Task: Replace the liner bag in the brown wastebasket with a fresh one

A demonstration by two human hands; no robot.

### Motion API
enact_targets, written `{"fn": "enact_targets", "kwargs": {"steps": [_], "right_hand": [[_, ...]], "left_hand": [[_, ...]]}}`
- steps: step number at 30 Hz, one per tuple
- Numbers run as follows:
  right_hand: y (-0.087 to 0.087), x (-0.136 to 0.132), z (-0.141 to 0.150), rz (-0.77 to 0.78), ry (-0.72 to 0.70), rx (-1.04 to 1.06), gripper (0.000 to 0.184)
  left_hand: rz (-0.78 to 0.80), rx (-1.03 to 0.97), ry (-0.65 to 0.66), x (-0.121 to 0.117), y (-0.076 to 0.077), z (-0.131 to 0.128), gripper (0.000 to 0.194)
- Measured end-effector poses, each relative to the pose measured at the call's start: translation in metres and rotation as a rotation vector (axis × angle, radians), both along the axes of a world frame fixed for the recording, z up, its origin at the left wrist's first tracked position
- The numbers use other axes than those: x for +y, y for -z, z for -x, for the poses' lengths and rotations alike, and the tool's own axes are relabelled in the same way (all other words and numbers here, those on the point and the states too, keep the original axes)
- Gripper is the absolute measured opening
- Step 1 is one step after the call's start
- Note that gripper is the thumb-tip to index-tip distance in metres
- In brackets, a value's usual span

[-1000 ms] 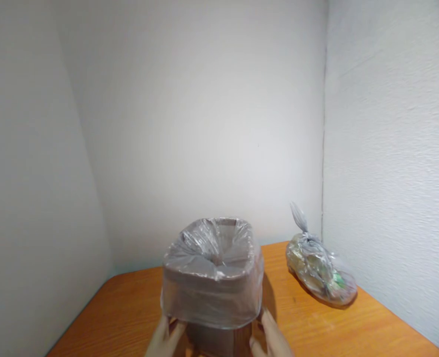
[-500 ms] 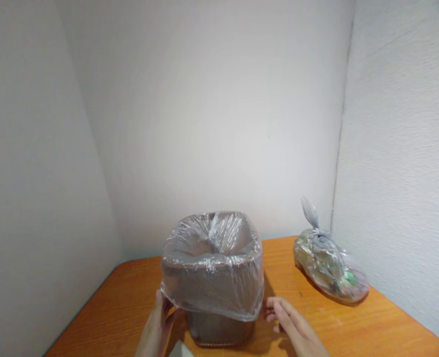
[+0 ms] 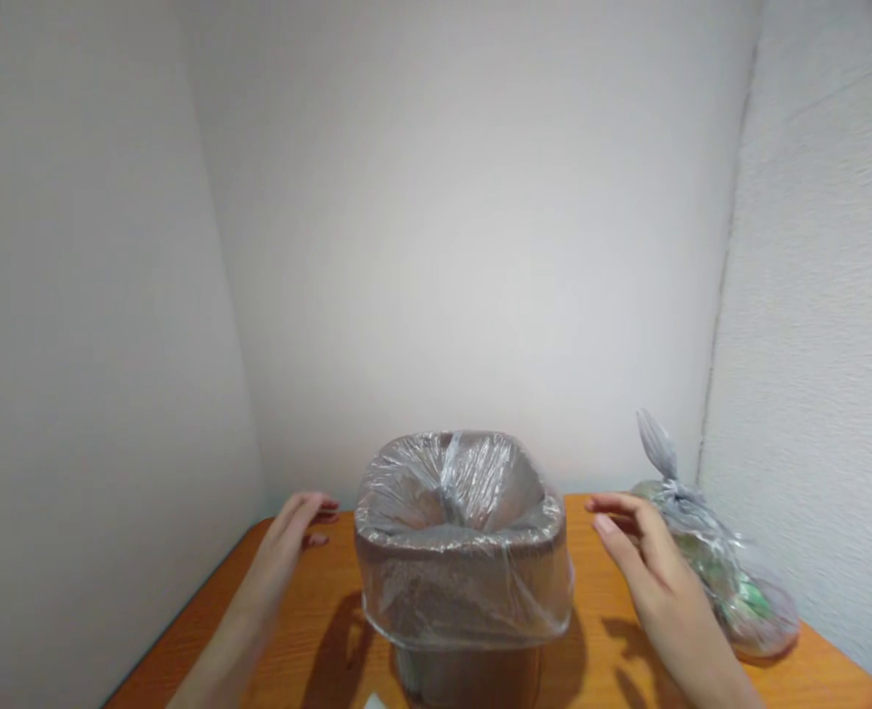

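Note:
A small brown bin (image 3: 472,679) stands on the orange wooden table (image 3: 310,650), lined with a clear plastic bag (image 3: 466,551) folded down over its rim. My left hand (image 3: 295,527) hovers to the left of the bin's rim, fingers stretched out and holding nothing. My right hand (image 3: 643,561) is raised on the bin's right side, fingers extended and apart, also holding nothing. Neither hand touches the bin. Just behind my right hand lies a knotted clear bag of rubbish (image 3: 731,581).
The table sits in a corner between white walls on the left, back and right (image 3: 820,345). The knotted bag lies close to the right wall. A small white scrap (image 3: 374,702) shows at the bottom edge by the bin's base.
Both hands have let go of the liner's lower edge and moved up and outward to either side of the bin. The view has shifted left, so the bin and knotted bag sit further right.

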State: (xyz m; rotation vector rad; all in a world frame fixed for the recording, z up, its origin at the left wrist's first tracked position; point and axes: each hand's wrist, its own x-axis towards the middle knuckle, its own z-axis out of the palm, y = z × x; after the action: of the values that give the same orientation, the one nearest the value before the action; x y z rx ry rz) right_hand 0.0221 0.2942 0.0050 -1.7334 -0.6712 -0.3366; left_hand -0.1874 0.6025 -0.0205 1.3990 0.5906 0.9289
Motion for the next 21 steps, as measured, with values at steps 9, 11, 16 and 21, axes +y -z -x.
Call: {"fn": "enact_targets", "kwargs": {"steps": [9,11,16,21], "right_hand": [[-0.063,0.023,-0.003,0.457,-0.157,-0.235,0.053],[-0.086,0.007,0.016,0.471,-0.039,-0.406,0.046],[-0.127,0.021,0.081,0.834,-0.584,-0.436,0.029],[-0.074,0.082,0.09,1.091,-0.725,-0.319,0.022]], "left_hand": [[-0.138,0.479,0.271,-0.023,-0.074,-0.043,0.038],[-0.176,0.435,0.253,-0.042,-0.067,-0.029,0.038],[-0.419,0.412,0.205,-0.095,-0.051,0.005,0.038],[-0.448,0.406,0.2,-0.125,-0.045,0.022,0.037]]}}
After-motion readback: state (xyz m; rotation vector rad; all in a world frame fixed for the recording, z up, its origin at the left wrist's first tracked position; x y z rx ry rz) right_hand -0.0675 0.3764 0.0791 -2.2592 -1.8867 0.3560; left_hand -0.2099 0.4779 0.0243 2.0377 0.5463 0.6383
